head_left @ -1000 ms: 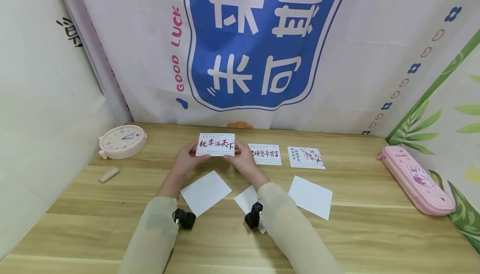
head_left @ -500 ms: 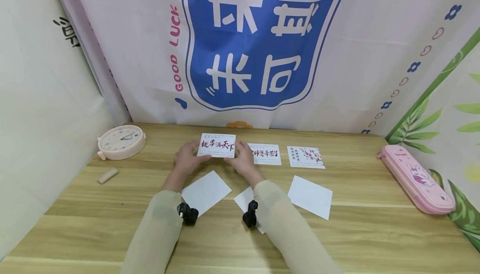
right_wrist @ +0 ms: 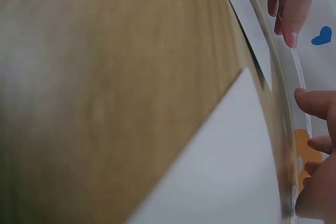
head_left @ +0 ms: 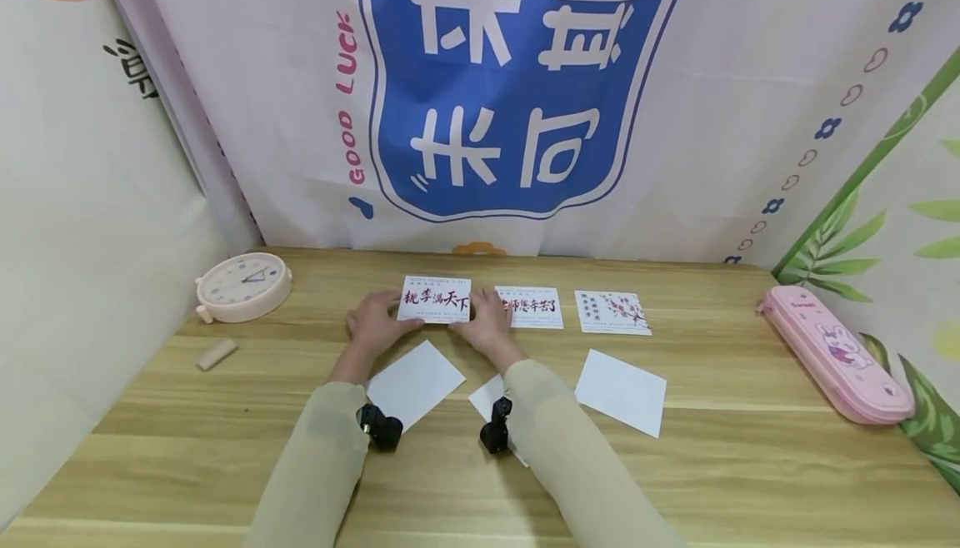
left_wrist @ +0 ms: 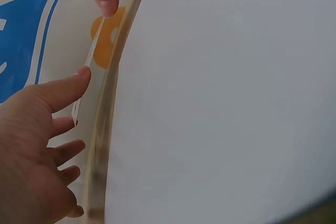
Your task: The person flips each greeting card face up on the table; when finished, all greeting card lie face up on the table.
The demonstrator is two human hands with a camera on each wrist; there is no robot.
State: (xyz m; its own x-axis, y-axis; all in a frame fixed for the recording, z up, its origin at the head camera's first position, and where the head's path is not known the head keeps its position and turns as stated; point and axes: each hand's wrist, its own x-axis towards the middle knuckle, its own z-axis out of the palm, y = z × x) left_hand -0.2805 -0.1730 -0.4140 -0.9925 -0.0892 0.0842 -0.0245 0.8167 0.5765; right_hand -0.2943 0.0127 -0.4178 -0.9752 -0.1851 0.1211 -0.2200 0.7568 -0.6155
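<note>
A white card (head_left: 433, 299) with dark red brush characters is held at both sides near the back of the table. My left hand (head_left: 373, 323) pinches its left edge between thumb and fingers. At its right edge my right hand (head_left: 483, 323) pinches it the same way, overlapping a second red-lettered card (head_left: 536, 306). In the left wrist view the held card (left_wrist: 90, 53) appears edge-on, a thin strip between the thumb and index finger. Further right lies a card with a blossom branch (head_left: 626, 313).
Nearer the front lie three blank white cards: left (head_left: 417, 381), middle (head_left: 487, 398) partly under the right forearm, and right (head_left: 622, 390). A pink clock (head_left: 243, 286) and a small wooden block (head_left: 217, 354) are at left. A pink pencil case (head_left: 836, 356) lies at right.
Both hands have lowered the held card toward the tabletop, slightly nearer the front in the head view. The other cards stay where they were.
</note>
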